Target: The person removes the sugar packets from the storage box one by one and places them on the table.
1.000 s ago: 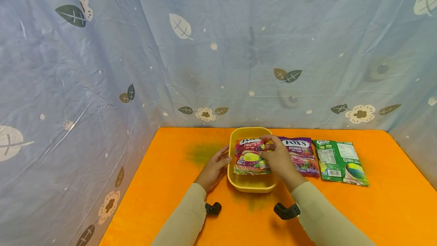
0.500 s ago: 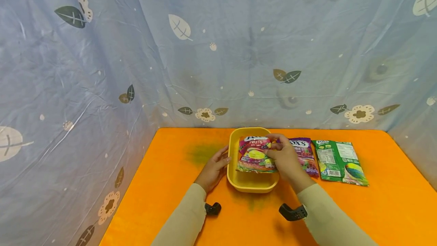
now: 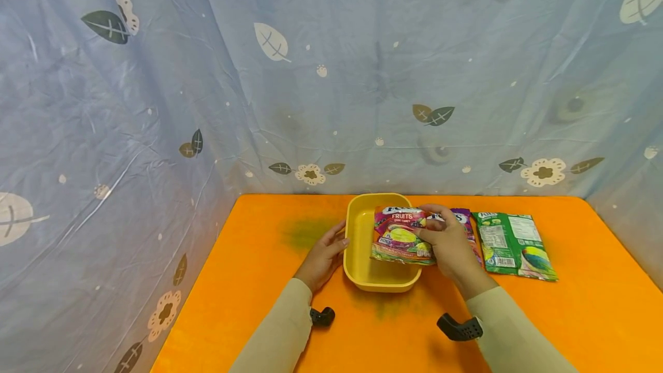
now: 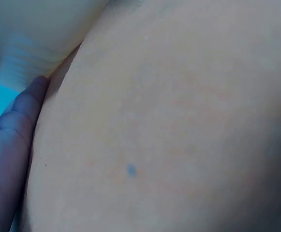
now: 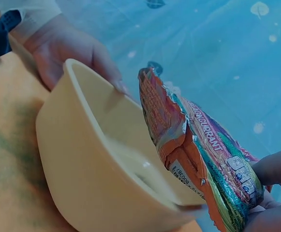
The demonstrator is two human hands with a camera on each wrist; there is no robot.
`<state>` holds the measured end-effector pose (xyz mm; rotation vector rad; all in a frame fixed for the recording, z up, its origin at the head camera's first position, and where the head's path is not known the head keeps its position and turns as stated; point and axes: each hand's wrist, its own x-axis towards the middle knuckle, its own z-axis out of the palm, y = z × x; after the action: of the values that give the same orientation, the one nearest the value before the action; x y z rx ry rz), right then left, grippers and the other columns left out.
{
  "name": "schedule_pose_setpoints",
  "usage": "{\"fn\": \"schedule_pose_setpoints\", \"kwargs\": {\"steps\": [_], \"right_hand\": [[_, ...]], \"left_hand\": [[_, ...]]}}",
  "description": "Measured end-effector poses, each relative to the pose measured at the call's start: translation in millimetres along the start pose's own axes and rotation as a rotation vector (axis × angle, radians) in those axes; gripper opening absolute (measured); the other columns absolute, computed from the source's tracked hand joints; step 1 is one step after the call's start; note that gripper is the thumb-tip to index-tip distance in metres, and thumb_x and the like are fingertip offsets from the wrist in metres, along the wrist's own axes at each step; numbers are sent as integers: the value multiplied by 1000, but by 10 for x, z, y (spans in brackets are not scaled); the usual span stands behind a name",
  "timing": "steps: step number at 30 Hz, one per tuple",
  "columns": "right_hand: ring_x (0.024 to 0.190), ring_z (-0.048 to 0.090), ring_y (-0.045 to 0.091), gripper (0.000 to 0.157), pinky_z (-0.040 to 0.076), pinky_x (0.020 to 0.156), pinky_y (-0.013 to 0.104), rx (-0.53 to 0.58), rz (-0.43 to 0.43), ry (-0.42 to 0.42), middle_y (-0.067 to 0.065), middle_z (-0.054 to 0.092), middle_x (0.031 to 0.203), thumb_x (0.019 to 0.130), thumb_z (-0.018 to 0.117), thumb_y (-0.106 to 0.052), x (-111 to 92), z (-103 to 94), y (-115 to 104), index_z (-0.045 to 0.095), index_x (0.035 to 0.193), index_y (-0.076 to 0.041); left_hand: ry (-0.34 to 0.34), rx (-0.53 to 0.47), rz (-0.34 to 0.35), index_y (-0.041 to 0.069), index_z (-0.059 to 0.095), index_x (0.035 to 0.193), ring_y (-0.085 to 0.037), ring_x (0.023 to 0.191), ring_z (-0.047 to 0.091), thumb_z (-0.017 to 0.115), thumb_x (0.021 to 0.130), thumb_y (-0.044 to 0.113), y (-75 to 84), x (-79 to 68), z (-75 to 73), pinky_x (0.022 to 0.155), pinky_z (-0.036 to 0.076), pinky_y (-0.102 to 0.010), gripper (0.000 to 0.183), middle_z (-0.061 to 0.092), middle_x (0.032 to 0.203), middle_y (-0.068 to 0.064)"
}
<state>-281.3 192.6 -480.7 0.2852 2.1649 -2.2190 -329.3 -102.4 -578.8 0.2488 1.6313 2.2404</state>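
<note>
A red and orange candy bag marked FRUITS (image 3: 400, 238) is pinched at its right side by my right hand (image 3: 449, 245). In the head view it overlaps the right part of a yellow plastic basin (image 3: 362, 275); the right wrist view shows the bag tilted, beyond the basin's rim (image 5: 96, 130). My left hand (image 3: 322, 258) rests against the basin's left wall, fingers extended, thumb at the rim. Behind my right hand lies a purple candy bag (image 3: 468, 235), partly hidden. The left wrist view shows mostly skin, with fingers (image 4: 14, 121) close to the basin's wall (image 4: 38, 38).
A green candy bag (image 3: 515, 246) lies on the orange tabletop (image 3: 279, 229), right of the purple one. Blue patterned cloth (image 3: 331, 102) hangs behind the table and along its sides. Black wrist straps (image 3: 460, 328) sit over both sleeves.
My right hand has carried the FRUITS candy bag rightward, from over the basin's middle to its right rim, covering more of the purple bag. My left hand and the basin have stayed put.
</note>
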Motion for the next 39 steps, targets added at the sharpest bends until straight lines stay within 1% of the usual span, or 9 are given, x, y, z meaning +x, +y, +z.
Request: {"fn": "schedule_pose_setpoints", "kwargs": {"steps": [9,15,19,23,24,27,31,35,39], "right_hand": [[94,61,19,60,60,78,27,-20,-34,13,10,54,115,107,67,-1,-95,-280,36,41,162,-7],[87,56,17,55,55,72,25,53,-50,1,2,57,109,107,68,1,-162,-468,84,47,156,-13],[80,54,15,54,51,65,24,90,-33,-2,-1,57,105,106,70,-1,-231,-589,107,48,153,-18],[77,55,15,52,47,61,24,81,-21,12,-2,59,104,107,70,-1,-291,-701,158,51,150,-22],[75,54,15,51,44,59,25,88,-25,9,-2,59,103,107,69,0,-304,-731,181,52,149,-23],[76,59,15,48,50,61,23,124,-46,-5,-2,60,101,107,67,2,-342,-822,265,55,144,-26],[82,64,16,47,61,72,26,196,-41,-28,-2,62,100,107,65,4,-387,-920,372,57,141,-28],[80,63,17,47,60,71,27,199,-31,-38,-1,63,100,107,66,5,-435,-989,465,59,139,-28],[79,60,17,46,54,66,25,158,-17,-54,1,64,101,107,66,5,-486,-1046,572,60,141,-26]], "left_hand": [[6,-6,-12,16,40,171,-33,140,58,64,113,15,14,-23,-15,111,51,-44,63,48,164,-17],[-2,-9,-9,15,39,171,-33,140,57,62,113,14,14,-28,-10,112,51,-44,62,47,165,-17],[-5,-13,-12,16,39,171,-33,140,57,63,113,14,4,-22,-18,112,51,-44,63,47,165,-17],[-2,-16,-18,17,39,171,-32,141,57,64,113,15,18,-33,-21,112,51,-44,63,47,165,-16],[-3,-15,-17,17,39,171,-32,142,56,64,113,16,24,-34,-18,112,51,-44,63,47,165,-16],[-5,-13,-15,16,38,171,-32,143,56,63,113,16,37,-38,-7,113,50,-43,63,47,165,-16],[-3,-16,-19,17,39,171,-32,143,55,63,113,15,41,-33,0,113,50,-43,63,47,165,-16],[-2,-13,-20,17,39,171,-32,143,55,63,113,15,33,-24,-6,112,50,-43,64,47,165,-16],[-5,-10,-17,17,39,171,-34,142,56,63,113,15,20,-16,-12,112,51,-43,63,47,165,-17]]}}
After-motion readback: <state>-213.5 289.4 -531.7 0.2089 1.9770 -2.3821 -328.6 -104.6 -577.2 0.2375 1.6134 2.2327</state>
